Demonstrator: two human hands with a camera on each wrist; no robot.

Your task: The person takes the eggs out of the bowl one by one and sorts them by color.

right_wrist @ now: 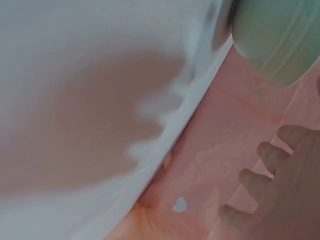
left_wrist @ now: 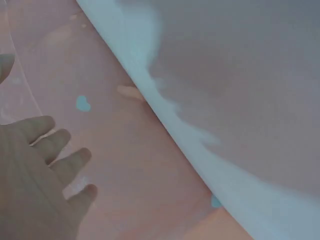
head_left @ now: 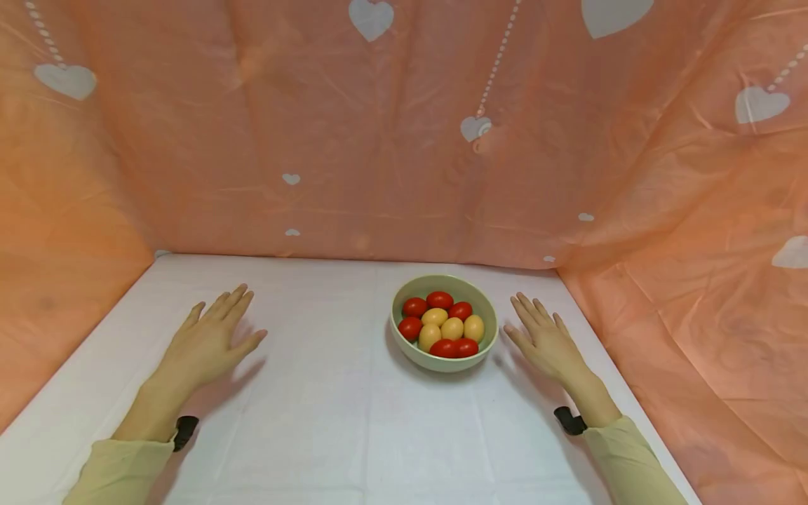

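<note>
A pale green bowl (head_left: 413, 354) stands right of the middle of the table, filled with several red tomatoes (head_left: 440, 300) and several yellow egg-shaped pieces (head_left: 452, 328). My right hand (head_left: 549, 344) hovers just right of the bowl, fingers straight and spread, holding nothing. On the left side, my left hand (head_left: 205, 344) is held over the table with fingers extended and palm down, well away from the bowl. In the right wrist view the bowl's side (right_wrist: 275, 40) shows beyond the fingertips. Only bare cloth and the hand's shadow lie under the left hand in the left wrist view.
A white cloth (head_left: 303, 421) covers the table. Orange curtains (head_left: 379, 154) with pale hearts rise along its back, left and right edges. Black bands (head_left: 185, 433) sit at both wrists below rolled, light yellow sleeves.
</note>
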